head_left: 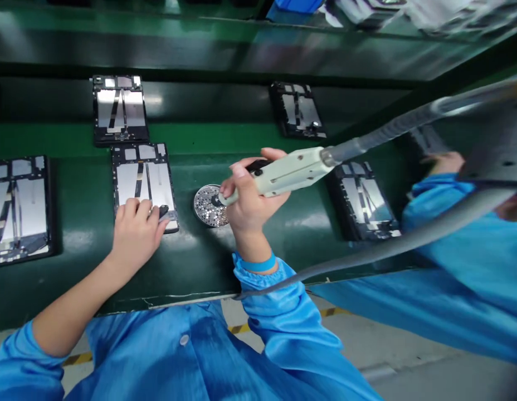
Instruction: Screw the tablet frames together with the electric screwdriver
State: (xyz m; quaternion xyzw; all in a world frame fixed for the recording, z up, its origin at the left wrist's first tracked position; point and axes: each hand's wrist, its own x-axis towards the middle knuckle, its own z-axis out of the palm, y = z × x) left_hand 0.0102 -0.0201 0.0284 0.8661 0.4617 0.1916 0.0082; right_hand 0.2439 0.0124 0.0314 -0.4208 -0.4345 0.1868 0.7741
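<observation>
My right hand (249, 203) is wrapped round a pale electric screwdriver (292, 171). Its tip reaches down into a round metal dish of small screws (206, 205). To the left, my left hand (137, 223) lies over the lower part of an opened tablet (154, 175), fingers curled and thumb drawn in. A small dark item (163, 210) shows between thumb and fingers; its kind is not clear. The hand covers the tablet's lower left part.
More opened tablets lie on the green bench: one behind (120, 108), one far left (18, 209), one back right (297, 111) and one at right (362, 200). A grey cable (367, 256) crosses my right sleeve. A co-worker's hand (446, 163) is at right.
</observation>
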